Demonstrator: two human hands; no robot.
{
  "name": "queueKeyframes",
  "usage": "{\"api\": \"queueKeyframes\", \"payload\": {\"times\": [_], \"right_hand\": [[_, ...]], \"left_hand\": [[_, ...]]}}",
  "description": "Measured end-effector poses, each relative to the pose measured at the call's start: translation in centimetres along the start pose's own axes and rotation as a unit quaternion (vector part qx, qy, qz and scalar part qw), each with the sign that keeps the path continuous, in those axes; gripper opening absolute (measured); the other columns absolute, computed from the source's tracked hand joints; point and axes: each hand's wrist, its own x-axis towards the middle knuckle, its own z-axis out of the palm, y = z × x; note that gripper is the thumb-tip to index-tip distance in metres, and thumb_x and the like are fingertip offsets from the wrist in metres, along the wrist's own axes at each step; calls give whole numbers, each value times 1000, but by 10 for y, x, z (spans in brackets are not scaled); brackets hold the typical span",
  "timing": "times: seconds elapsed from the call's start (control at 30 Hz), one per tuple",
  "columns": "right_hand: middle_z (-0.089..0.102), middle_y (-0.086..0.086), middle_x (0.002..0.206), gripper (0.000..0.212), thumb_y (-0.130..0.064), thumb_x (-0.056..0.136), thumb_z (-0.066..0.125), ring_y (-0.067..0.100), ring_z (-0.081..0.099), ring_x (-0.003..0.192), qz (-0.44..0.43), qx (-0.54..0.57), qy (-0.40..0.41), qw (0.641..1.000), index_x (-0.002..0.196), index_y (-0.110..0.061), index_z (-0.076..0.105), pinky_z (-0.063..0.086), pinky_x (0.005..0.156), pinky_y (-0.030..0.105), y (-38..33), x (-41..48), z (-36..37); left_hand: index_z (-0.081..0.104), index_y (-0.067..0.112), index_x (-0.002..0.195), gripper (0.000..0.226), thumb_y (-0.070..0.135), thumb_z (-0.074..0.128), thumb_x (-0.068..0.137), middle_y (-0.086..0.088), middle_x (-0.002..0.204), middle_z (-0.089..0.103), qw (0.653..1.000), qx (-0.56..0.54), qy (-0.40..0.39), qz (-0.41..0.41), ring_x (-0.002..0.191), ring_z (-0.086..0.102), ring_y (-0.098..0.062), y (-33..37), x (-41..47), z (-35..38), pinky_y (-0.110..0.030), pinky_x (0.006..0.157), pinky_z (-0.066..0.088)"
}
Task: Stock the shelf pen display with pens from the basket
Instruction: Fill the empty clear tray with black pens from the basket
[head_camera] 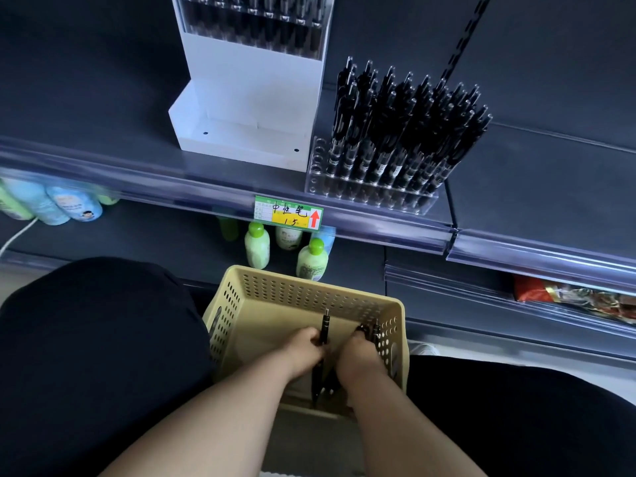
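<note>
Beige basket (309, 290): left grip (304, 351) curled round one black pen (325, 327), right grip (359, 356) clutching a few more pens (371, 333) near the basket's right wall.

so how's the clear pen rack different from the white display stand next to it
The clear pen rack is low and see-through, with rows of holes; the white display stand is taller, opaque and stepped. The rack's black pens stand exposed and lean; the stand's pens sit high up behind a clear front. Both rest side by side on the same shelf and hold black pens.
</note>
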Motion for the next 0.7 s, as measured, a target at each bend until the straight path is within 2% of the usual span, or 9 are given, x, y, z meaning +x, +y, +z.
{"api": "queueKeyframes", "payload": {"times": [0.1, 0.2, 0.33, 0.43, 0.5, 0.53, 0.6, 0.67, 0.7], "right_hand": [[53, 17, 127, 43, -14, 92, 46, 31, 52, 118, -22, 58, -10, 998, 131, -3, 33, 42, 97, 36, 1, 6, 6], [55, 16, 125, 36, -19, 95, 45, 30, 52, 115, 17, 144, -5, 989, 128, -3, 40, 42, 97, 33, 0, 12, 8], [51, 16, 130, 51, -20, 91, 54, 29, 50, 120, 36, 131, 6, 991, 132, -1, 30, 40, 97, 32, 1, 19, 12], [48, 16, 134, 69, -26, 87, 61, 29, 48, 123, 42, 126, -3, 991, 139, 0, 26, 40, 97, 30, -1, 25, 16], [51, 15, 131, 66, -33, 85, 64, 28, 50, 121, 46, 121, -12, 992, 136, -1, 36, 41, 97, 29, -2, 28, 19], [56, 14, 125, 58, -35, 84, 64, 27, 53, 117, 45, 124, -24, 991, 129, -3, 48, 42, 94, 28, -3, 29, 21], [66, 11, 96, 31, -36, 85, 64, 24, 62, 95, 42, 164, -60, 984, 96, -8, 66, 48, 84, 28, -4, 29, 24], [60, 5, 70, 28, -36, 87, 62, 21, 59, 73, 34, 192, -76, 978, 68, -15, 59, 47, 70, 26, -6, 29, 28], [60, 5, 70, 30, -36, 87, 61, 20, 58, 73, 25, 189, -78, 978, 66, -16, 56, 44, 68, 25, -7, 28, 30]], "left_hand": [[52, 20, 73, 20, 11, 59, 89, 4, 75, 56, 1000, -18, -6, -14, 82, 52, -15, 0, -1, 1, -21, 67, 41], [48, 24, 67, 27, 13, 62, 88, 1, 80, 57, 1000, 0, 5, -21, 81, 52, -15, -1, -1, 1, -20, 70, 39], [48, 23, 66, 27, 11, 61, 87, -3, 86, 59, 999, 17, 23, -27, 81, 52, -16, -4, 2, -3, -21, 70, 39], [46, 22, 66, 29, 10, 61, 87, -1, 77, 56, 999, 17, 2, -32, 80, 50, -16, -6, 5, -4, -21, 69, 37], [45, 21, 66, 29, 11, 60, 88, -1, 75, 54, 999, 23, -3, -33, 78, 49, -16, -8, 5, -5, -21, 67, 36], [45, 21, 66, 28, 11, 59, 88, -1, 75, 54, 999, 28, -1, -32, 78, 48, -16, -9, 6, -5, -21, 66, 36], [44, 21, 66, 28, 11, 58, 88, 0, 74, 54, 999, 36, 6, -33, 78, 48, -15, -12, 6, -7, -20, 65, 35], [44, 21, 64, 30, 10, 57, 88, 3, 70, 53, 998, 41, 22, -36, 78, 49, -15, -14, 6, -7, -20, 65, 35], [44, 21, 63, 30, 10, 57, 88, 1, 71, 54, 998, 44, 33, -38, 78, 49, -15, -14, 5, -7, -20, 64, 34]]}}
